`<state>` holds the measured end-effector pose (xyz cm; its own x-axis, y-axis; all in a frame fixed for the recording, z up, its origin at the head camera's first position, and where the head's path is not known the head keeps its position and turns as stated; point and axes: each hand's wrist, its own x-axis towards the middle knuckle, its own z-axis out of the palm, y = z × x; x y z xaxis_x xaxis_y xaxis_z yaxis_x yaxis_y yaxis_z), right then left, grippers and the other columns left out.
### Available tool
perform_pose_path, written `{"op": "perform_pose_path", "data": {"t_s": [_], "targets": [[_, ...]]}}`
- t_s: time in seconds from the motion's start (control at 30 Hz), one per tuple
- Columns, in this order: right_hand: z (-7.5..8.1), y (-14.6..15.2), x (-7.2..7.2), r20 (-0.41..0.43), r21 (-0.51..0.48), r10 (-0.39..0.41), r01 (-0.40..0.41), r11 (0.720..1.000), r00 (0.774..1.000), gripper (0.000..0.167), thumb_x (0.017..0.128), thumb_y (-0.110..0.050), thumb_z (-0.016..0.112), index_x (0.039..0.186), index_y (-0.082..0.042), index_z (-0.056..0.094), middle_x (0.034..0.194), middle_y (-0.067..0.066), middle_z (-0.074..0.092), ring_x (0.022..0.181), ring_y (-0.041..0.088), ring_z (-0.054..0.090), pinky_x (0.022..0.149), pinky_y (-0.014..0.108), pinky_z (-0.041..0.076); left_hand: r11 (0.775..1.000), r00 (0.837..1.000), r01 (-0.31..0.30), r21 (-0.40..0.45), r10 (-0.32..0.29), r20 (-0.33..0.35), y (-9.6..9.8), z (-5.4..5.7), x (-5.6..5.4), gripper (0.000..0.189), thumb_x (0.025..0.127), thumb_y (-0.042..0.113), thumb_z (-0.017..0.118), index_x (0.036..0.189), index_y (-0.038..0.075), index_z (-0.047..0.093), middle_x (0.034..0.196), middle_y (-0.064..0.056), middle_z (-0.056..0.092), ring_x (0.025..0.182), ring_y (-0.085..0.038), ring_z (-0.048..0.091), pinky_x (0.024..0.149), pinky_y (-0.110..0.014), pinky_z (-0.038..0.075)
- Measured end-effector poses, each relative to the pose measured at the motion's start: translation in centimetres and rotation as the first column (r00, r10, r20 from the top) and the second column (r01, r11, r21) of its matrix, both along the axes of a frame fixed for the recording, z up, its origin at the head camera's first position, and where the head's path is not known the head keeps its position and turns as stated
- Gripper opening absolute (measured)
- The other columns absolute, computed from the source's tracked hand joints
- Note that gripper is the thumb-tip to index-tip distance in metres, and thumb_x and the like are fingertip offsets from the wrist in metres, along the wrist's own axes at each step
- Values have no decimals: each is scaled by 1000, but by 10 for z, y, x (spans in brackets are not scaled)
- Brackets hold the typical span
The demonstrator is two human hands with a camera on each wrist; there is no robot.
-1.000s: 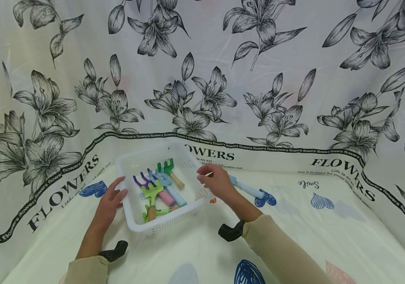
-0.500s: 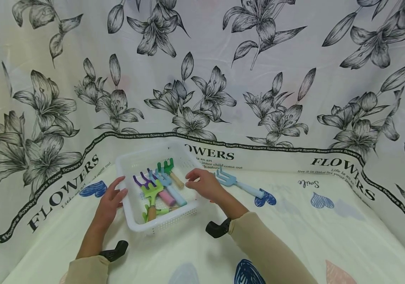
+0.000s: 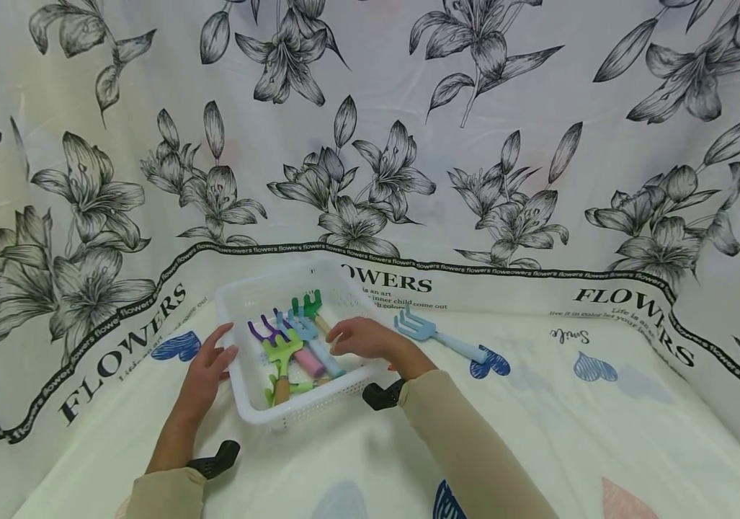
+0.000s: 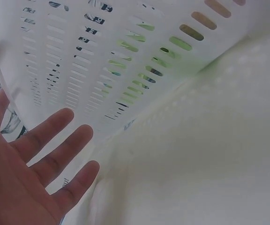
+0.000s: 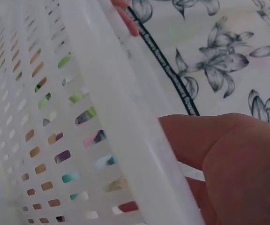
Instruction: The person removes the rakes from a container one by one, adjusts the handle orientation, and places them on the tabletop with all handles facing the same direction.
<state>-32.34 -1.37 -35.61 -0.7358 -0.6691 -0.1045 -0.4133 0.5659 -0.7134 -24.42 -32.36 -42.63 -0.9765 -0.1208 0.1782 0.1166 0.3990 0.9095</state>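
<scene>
A white plastic basket (image 3: 259, 417) with slotted walls holds several small toy garden forks. Among them are a purple fork (image 3: 272, 333) with a pink handle, a light-blue fork (image 3: 326, 356), a dark-green fork (image 3: 308, 306) with a wooden handle, and a light-green fork (image 3: 282, 351). My left hand (image 3: 204, 367) is at the basket's left rim; in the left wrist view its spread fingers (image 4: 62, 154) lie outside the wall. Over the right side of the basket, my right hand (image 3: 366, 339) reaches inside, fingers bent near the handles. In the right wrist view the rim hides its fingertips.
Another light-blue fork (image 3: 441, 335) lies on the cloth right of the basket, beyond my right hand. A pale cloth (image 3: 538, 418) with heart prints covers the surface. Behind hangs a flower-printed curtain (image 3: 382, 94).
My right hand has moved left from the basket's right rim to above the handles inside, uncovering the light-blue fork on the cloth. The left hand and basket stay in place.
</scene>
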Motion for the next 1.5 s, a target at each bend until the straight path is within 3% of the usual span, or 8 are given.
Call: {"op": "perform_pose_path", "data": {"t_s": [0.37, 0.53, 0.77, 0.83, 0.9, 1.23, 1.5], "targets": [[-5, -8, -4, 89, 236, 45, -65, 969, 995, 32, 94, -34, 61, 124, -22, 67, 133, -3, 55, 125, 21, 47, 103, 42, 38, 1000, 1000, -9, 16, 9, 16, 1, 2, -1, 63, 102, 44, 42, 157, 24, 17, 153, -25, 28, 133, -44, 37, 100, -60, 39], [-6, -13, -5, 63, 354, 94, -110, 929, 994, 35, 94, -37, 59, 125, -24, 68, 138, -2, 53, 130, 20, 42, 108, 39, 32, 1000, 1000, -9, 20, 9, 24, -1, 1, -2, 62, 103, 42, 41, 157, 24, 17, 152, -26, 29, 133, -44, 36, 101, -60, 38], [-8, -18, -6, 20, 493, 207, -190, 849, 978, 40, 97, -38, 51, 133, -23, 62, 140, -4, 53, 131, 17, 42, 110, 34, 30, 1000, 1000, -10, 22, 10, 18, 0, 2, -1, 63, 102, 44, 41, 157, 24, 18, 151, -26, 31, 132, -44, 38, 101, -60, 39], [-9, -19, -5, 7, 505, 209, -184, 843, 978, 41, 97, -38, 52, 133, -22, 63, 140, -3, 53, 131, 16, 42, 109, 33, 30, 1000, 1000, -8, 20, 8, 17, 0, 1, -1, 62, 102, 43, 41, 157, 24, 18, 151, -26, 31, 132, -44, 38, 101, -60, 39], [-9, -19, -5, -11, 498, 199, -167, 851, 980, 40, 96, -37, 54, 131, -20, 64, 138, -2, 55, 129, 16, 44, 108, 32, 32, 1000, 1000, -9, 15, 9, 17, 0, 1, 0, 63, 102, 44, 41, 157, 23, 18, 151, -26, 31, 132, -44, 38, 100, -60, 39], [-6, -16, -1, -151, 287, 35, 10, 958, 988, 20, 91, -28, 66, 106, -19, 76, 108, -7, 67, 108, 14, 56, 92, 30, 45, 1000, 1000, -11, 7, 11, 20, 0, 0, 0, 62, 103, 43, 40, 157, 24, 17, 151, -26, 30, 133, -45, 36, 100, -60, 39], [-7, -12, -4, -229, 122, -121, 152, 981, 966, 12, 88, -21, 73, 99, -18, 74, 105, -6, 65, 93, 15, 54, 77, 31, 47, 1000, 1000, -10, -17, 10, -9, 1, 0, 0, 64, 102, 48, 39, 157, 22, 17, 150, -27, 32, 131, -45, 39, 98, -62, 40]]}}
